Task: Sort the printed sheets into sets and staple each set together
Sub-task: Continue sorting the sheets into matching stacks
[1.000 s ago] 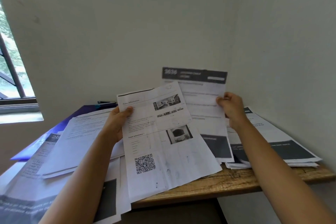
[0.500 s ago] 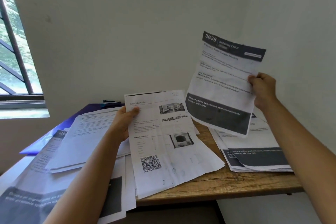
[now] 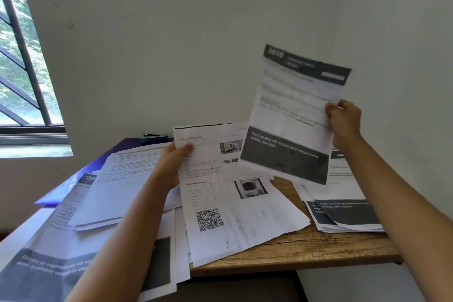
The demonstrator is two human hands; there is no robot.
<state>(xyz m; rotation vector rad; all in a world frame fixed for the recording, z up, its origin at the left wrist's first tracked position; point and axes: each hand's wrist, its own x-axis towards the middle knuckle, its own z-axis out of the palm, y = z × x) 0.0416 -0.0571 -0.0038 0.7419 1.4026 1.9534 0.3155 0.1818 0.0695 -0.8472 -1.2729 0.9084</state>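
Note:
My left hand grips the left edge of a printed sheet with photos and a QR code, whose lower part lies on the wooden table. My right hand pinches the right edge of a sheet with a dark header and dark bottom band, held up in the air above the table and tilted. A pile of similar dark-banded sheets lies at the right. More sheets are spread over the left of the table.
A dark stapler-like object sits at the back by the wall, next to a blue-purple folder under the left papers. Walls close in behind and to the right. A barred window is at the left.
My right hand has lifted the dark-header sheet off the table and up to the right, then brought it slightly lower and leftward. My left hand keeps its hold on the QR-code sheet.

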